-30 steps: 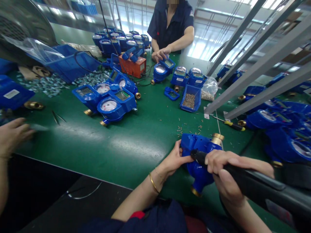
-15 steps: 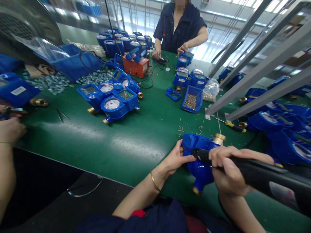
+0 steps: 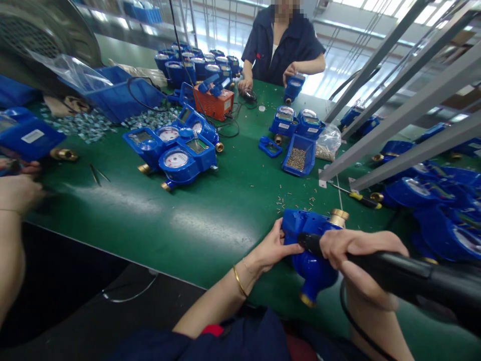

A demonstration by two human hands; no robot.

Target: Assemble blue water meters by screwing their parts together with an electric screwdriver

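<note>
Green matting is covering the long table [image 3: 210,220] we are working at, with steel frame rails slanting across on the right. We are gripping a blue water meter [image 3: 311,240] at the near edge: our left hand [image 3: 276,245] is closing thumb and fingers on its plastic housing, while our right hand [image 3: 361,260] is wrapping fully around a black electric screwdriver [image 3: 406,276], its tip resting against the top of the housing.

We are judging the meter heavy and rigid (brass couplings are showing at both ends), with a smooth painted body that could be turning slippery under pressure; holding it by the squared plastic housing looks steadier than by the round belly. Loose small screws [image 3: 296,200] are lying just beyond it.

Farther out, finished meters [image 3: 176,155] are sitting dial-up near an orange box [image 3: 214,103] and a blue tray of screws [image 3: 296,158]. Another person's hands [image 3: 18,190] are working at far left, and a worker in dark blue [image 3: 283,42] is standing across the table.

White labels are showing on several meters, but we are finding no writing legible.
</note>
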